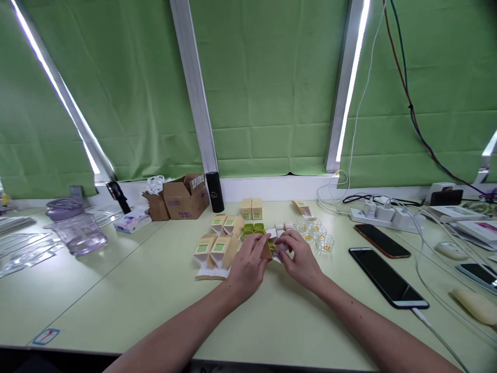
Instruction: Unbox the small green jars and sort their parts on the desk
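small carton (266,252) at middle of bench (295,326); left hand (248,263) grasps brown side, likely bracing it; right hand (298,257) curls at white flap (273,233), exact grip unclear; other cartons (220,247) left, clear cups (325,243) right, presumably for reach.

I can read no words for certain; the purple print (191,212) on the brown carton (174,199), the pale mark (213,194) on the black cylinder (216,205) and the green labels (219,247) on the small boxes (206,240) are too small; the blue-framed sticker (46,336) near the table's edge (135,350) bears a red mark (48,336) I cannot identify
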Demonstrator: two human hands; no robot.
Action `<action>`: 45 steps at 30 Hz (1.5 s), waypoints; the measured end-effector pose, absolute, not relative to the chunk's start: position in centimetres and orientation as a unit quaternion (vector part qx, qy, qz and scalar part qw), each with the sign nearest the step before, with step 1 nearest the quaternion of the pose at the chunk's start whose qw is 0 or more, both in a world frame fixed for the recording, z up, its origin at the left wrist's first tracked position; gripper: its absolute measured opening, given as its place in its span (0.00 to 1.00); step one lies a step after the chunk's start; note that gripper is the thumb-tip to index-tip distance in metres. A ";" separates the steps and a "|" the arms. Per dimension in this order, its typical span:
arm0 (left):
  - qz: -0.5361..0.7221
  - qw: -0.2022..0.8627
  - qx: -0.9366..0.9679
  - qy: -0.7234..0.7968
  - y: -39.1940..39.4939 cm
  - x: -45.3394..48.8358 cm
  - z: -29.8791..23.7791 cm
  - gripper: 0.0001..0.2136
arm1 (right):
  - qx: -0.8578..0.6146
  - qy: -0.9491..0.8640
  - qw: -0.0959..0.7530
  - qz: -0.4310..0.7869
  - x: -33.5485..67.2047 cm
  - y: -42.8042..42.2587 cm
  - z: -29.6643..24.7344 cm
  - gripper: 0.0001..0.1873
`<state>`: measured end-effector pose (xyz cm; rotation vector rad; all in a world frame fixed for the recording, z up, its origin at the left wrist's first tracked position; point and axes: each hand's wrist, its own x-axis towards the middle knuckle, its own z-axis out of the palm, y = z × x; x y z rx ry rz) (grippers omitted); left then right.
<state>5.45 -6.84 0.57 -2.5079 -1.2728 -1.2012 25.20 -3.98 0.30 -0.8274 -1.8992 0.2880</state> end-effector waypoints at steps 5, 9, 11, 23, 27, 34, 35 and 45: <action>-0.357 0.090 -0.833 -0.413 -7.1 5.7 0.5 0.33 | -0.367 -0.767 0.506 0.147 24.4 -3.6 -0.3 0.05; -0.350 0.102 -0.833 -0.417 -7.1 5.8 0.7 0.33 | -0.363 -0.738 0.531 0.203 24.4 -3.4 -0.4 0.07; -0.353 0.106 -0.831 -0.417 -7.1 5.7 0.8 0.33 | -0.361 -0.720 0.545 0.233 24.5 -3.4 -0.3 0.07; -0.376 0.126 -0.813 -0.427 -6.8 5.2 1.0 0.33 | -0.364 -0.608 0.588 0.390 25.1 -3.0 -0.1 0.18; -0.381 0.127 -0.810 -0.428 -6.8 5.3 1.2 0.32 | -0.356 -0.590 0.593 0.416 25.2 -2.9 0.0 0.21; -0.374 0.139 -0.809 -0.431 -6.8 5.3 1.4 0.33 | -0.293 -0.565 0.574 0.516 25.7 -3.9 1.7 0.20; -0.372 0.142 -0.811 -0.429 -6.9 5.3 1.4 0.32 | -0.293 -0.560 0.548 0.547 25.6 -4.1 2.0 0.22; -0.361 0.186 -0.816 -0.411 -6.8 5.4 1.5 0.29 | -0.320 -0.551 0.466 0.614 25.0 -4.5 2.8 0.26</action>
